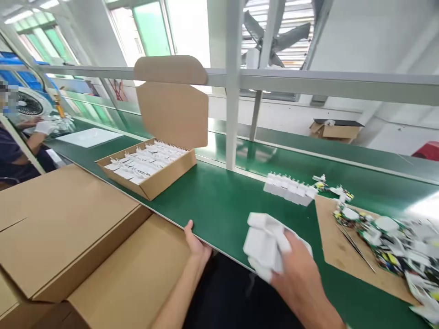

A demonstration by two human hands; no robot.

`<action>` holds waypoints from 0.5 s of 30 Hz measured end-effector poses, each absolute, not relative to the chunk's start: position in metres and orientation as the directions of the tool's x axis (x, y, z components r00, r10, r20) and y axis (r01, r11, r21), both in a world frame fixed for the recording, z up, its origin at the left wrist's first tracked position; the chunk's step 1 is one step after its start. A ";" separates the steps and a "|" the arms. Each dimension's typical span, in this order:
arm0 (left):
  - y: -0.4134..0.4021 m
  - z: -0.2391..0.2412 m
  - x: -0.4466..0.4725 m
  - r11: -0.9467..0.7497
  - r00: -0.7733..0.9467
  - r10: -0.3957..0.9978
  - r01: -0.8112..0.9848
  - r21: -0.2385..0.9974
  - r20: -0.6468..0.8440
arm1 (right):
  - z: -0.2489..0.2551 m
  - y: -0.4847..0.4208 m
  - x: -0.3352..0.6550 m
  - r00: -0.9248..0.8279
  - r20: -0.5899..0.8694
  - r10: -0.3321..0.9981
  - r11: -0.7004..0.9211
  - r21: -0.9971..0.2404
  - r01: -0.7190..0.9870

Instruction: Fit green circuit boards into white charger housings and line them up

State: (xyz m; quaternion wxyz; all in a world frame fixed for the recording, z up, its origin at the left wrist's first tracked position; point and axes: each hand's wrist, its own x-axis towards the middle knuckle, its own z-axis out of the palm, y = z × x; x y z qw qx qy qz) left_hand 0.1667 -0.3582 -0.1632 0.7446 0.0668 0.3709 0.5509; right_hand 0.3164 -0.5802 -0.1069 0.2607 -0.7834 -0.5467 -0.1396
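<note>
A crumpled white cloth [265, 242] is gripped in my right hand [300, 272], over the front edge of the green bench [219, 196]. Motion blurs both a little. My left hand [198, 249] rests against the bench edge, its thumb stretched up above the edge and apart from the other fingers. Those fingers are partly hidden below the edge, and I see nothing held in them. Beyond my right hand stands a tight row of small white plastic parts [290, 187].
An open carton [173, 176] of white parts stands on the bench. Large cardboard boxes [65, 196] fill the lower left. At right, a brown board [329, 242] bears tweezers [356, 249] and piled circuit boards [387, 237]. A co-worker's gloved hand [46, 128] shows far left.
</note>
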 end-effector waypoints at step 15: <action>-0.355 -0.185 0.150 0.487 0.149 0.763 -0.773 0.407 -0.629 | -0.069 -0.189 0.301 0.260 0.142 0.955 -0.250 -0.088 0.964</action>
